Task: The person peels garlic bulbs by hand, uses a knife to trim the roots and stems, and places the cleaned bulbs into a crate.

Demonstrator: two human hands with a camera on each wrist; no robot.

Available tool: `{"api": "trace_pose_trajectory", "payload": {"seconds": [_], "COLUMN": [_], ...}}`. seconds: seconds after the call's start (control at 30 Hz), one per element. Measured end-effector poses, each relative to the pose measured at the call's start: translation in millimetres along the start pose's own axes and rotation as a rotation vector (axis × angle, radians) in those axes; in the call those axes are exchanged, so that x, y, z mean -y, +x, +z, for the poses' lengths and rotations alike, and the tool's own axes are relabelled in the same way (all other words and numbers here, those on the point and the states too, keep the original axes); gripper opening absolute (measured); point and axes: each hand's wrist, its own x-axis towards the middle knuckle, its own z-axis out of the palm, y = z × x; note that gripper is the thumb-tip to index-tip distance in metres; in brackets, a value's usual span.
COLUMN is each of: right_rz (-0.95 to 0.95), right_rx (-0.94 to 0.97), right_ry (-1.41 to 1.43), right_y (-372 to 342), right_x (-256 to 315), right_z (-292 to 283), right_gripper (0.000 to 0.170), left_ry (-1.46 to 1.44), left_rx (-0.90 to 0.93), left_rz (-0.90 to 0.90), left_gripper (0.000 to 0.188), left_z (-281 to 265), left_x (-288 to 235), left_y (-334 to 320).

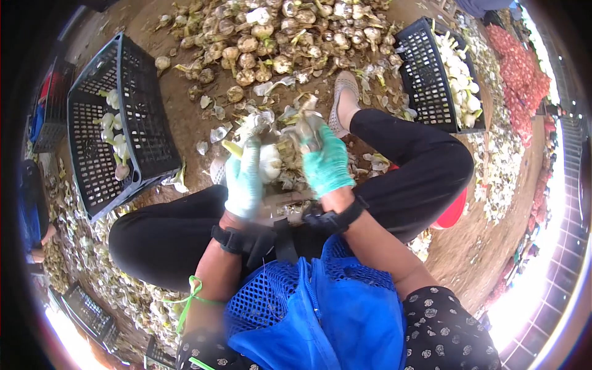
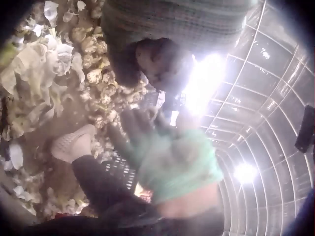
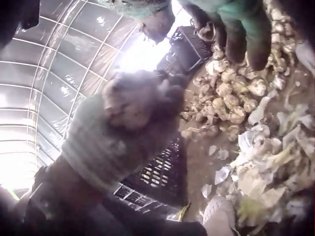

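In the head view both hands wear green-white gloves with dirty fingers, low over a heap of garlic skins between the legs. My left hand (image 1: pixel 245 176) grips a white garlic bulb (image 1: pixel 269 162), and a pale green stalk (image 1: pixel 233 148) sticks out on the other side. Just to the right, my right hand (image 1: pixel 325 161) is blurred, with a dry brownish garlic husk (image 1: pixel 307 106) at its fingertips. The right wrist view shows the right-hand fingers (image 3: pixel 256 39) stretched down and a curled scrap (image 3: pixel 205 32) beside them. Some space separates the hands.
A pile of unpeeled garlic (image 1: pixel 265 49) lies ahead. The left black crate (image 1: pixel 148 111) contains a few white bulbs; the right black crate (image 1: pixel 425 80) holds many. Red mesh sacks (image 1: pixel 518 74) lie at far right. Skins litter the floor, and something red (image 1: pixel 452 213) shows beneath the right leg.
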Motion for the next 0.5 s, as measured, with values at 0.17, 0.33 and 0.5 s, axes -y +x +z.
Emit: {"api": "trace_pose_trajectory", "payload": {"seconds": [0.17, 0.33, 0.5], "right_rz": [-0.205, -0.110, 0.189], "right_rx": [-0.034, -0.027, -0.060], "right_ry": [-0.719, -0.466, -0.325], "right_y": [3.8, 1.0, 13.0], "right_x": [-42.4, -57.2, -55.9], "right_z": [17.1, 13.5, 11.4], "right_gripper": [0.039, 0.039, 0.033], "left_ry": [0.548, 0.619, 0.425], "left_rx": [-0.130, -0.050, -0.023], "left_rz": [0.470, 0.475, 0.389], "left_gripper": [0.021, 0.020, 0.020], "left_z": [19.1, 14.5, 17.1], "left_x": [5.3, 6.1, 5.5], "left_y": [-6.7, -10.0, -10.8]}}
